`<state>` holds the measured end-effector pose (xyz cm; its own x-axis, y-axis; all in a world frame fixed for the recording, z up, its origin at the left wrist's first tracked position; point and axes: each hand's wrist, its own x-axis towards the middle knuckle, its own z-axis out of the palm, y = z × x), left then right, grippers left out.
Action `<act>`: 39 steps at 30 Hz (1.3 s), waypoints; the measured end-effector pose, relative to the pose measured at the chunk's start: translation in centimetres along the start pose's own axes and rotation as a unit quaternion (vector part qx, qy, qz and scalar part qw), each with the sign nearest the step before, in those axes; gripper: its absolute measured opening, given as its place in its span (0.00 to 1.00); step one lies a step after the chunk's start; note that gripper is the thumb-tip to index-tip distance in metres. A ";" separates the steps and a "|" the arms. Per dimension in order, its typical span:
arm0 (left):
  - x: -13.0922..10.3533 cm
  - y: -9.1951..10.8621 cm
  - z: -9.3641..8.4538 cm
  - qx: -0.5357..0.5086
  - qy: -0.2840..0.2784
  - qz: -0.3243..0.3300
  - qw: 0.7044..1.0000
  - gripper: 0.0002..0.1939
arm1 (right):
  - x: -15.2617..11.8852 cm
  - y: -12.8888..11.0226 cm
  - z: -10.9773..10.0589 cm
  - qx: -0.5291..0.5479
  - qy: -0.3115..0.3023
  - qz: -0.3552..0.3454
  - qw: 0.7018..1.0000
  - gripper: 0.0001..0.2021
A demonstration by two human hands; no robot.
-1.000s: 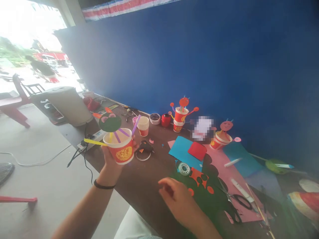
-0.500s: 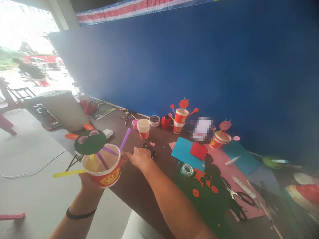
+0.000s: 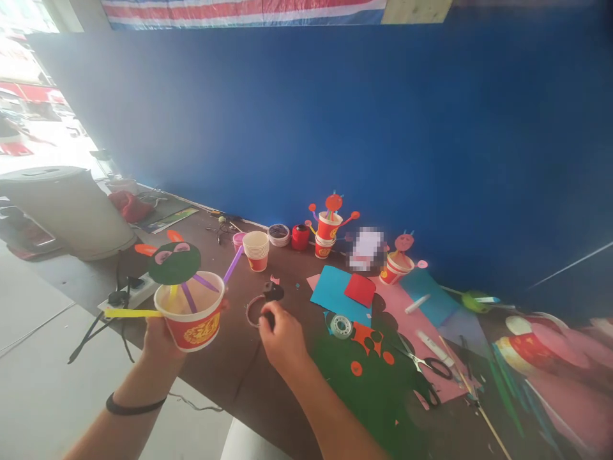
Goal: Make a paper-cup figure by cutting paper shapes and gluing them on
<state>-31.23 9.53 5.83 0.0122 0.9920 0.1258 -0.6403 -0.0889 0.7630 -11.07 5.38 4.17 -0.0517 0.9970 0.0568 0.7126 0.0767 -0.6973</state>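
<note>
My left hand (image 3: 165, 342) holds a red-and-white paper cup (image 3: 196, 322) from below and behind. Straws stick out of the cup, yellow to the left and purple to the right, and a dark green paper face (image 3: 175, 263) with pink eyes and orange ears stands above its rim. Over the brown table, my right hand (image 3: 282, 332) is bent with thumb and fingers curled together beside a ring-shaped roll (image 3: 255, 312); what they hold, if anything, is hidden. A black object (image 3: 273, 291) lies just behind the roll.
Stacked paper cups (image 3: 256, 250) stand behind the hands. Decorated cups (image 3: 329, 227) are near the blue wall. Rightward lie blue paper (image 3: 330, 291), a tape roll (image 3: 341, 326), orange scraps and scissors (image 3: 421, 363). A power strip (image 3: 134, 292) is left, near a grey bin (image 3: 62, 211).
The view has shifted right. My right hand has drawn away from the cup toward the ring-shaped roll, its fingers now curled. My left hand still holds the cup.
</note>
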 end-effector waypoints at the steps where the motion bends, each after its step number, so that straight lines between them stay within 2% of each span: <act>1: 0.2 -0.4 0.2 0.001 -0.017 -0.006 1.000 0.34 | -1.1 0.8 -0.7 0.020 0.011 0.000 1.000 0.10; 2: 0.4 -0.8 0.6 0.002 -0.043 -0.016 0.999 0.34 | -2.2 1.6 -1.4 0.054 0.025 0.003 0.998 0.10; 3: 0.6 -1.3 1.0 0.002 -0.076 -0.029 0.997 0.33 | -3.4 2.5 -2.1 0.155 0.070 0.020 0.985 0.09; 5: 1.1 -2.3 2.5 -0.004 -0.154 -0.073 0.985 0.33 | -5.6 4.4 -3.8 0.311 0.130 0.021 0.941 0.14; 7: 1.4 -3.6 4.5 -0.010 -0.214 -0.129 0.968 0.33 | -7.6 6.1 -5.7 0.391 0.177 0.019 0.903 0.20; 9: 1.5 -5.2 6.9 -0.011 -0.224 -0.137 0.965 0.31 | -9.3 7.5 -7.7 0.431 0.191 0.053 0.880 0.23; 11: 1.1 -7.1 9.2 -0.029 -0.250 -0.149 0.956 0.29 | -10.8 8.6 -9.5 0.465 0.193 0.058 0.862 0.20; 13: 0.4 -9.1 11.0 -0.056 -0.293 -0.168 0.940 0.31 | -12.1 9.4 -11.0 0.494 0.183 0.067 0.847 0.17; 14: 0.0 -10.1 11.7 -0.074 -0.297 -0.176 0.936 0.32 | -12.8 9.8 -11.5 0.502 0.179 0.075 0.843 0.15; 17: -1.6 -12.8 13.0 -0.144 -0.296 -0.217 0.919 0.33 | -14.5 10.3 -12.9 0.492 0.183 0.106 0.844 0.07; 21: -3.6 -15.1 13.9 -0.250 -0.287 -0.310 0.871 0.37 | -15.5 10.0 -14.2 0.487 0.213 0.133 0.837 0.15; 23: -4.3 -15.7 14.4 -0.272 -0.277 -0.340 0.857 0.39 | -15.4 9.8 -14.7 0.497 0.191 0.131 0.836 0.14; 26: -4.8 -16.3 15.0 -0.276 -0.276 -0.369 0.844 0.39 | -15.0 9.6 -15.3 0.478 0.180 0.111 0.853 0.14; 30: -4.8 -17.0 15.5 -0.258 -0.288 -0.378 0.841 0.40 | -15.1 8.8 -15.8 0.397 0.205 0.145 0.883 0.15; 34: -4.5 -17.6 15.7 -0.237 -0.300 -0.381 0.842 0.40 | -15.4 7.5 -16.5 0.304 0.194 0.187 0.914 0.16; 39: -4.3 -17.7 16.4 -0.225 -0.294 -0.393 0.842 0.41 | -15.4 7.2 -17.0 0.292 0.163 0.184 0.924 0.18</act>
<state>-7.39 5.36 2.18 0.8608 0.5015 0.0865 -0.4816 0.7480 0.4566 6.74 -9.51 10.48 0.4003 0.9090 -0.1157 0.1366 -0.1840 -0.9734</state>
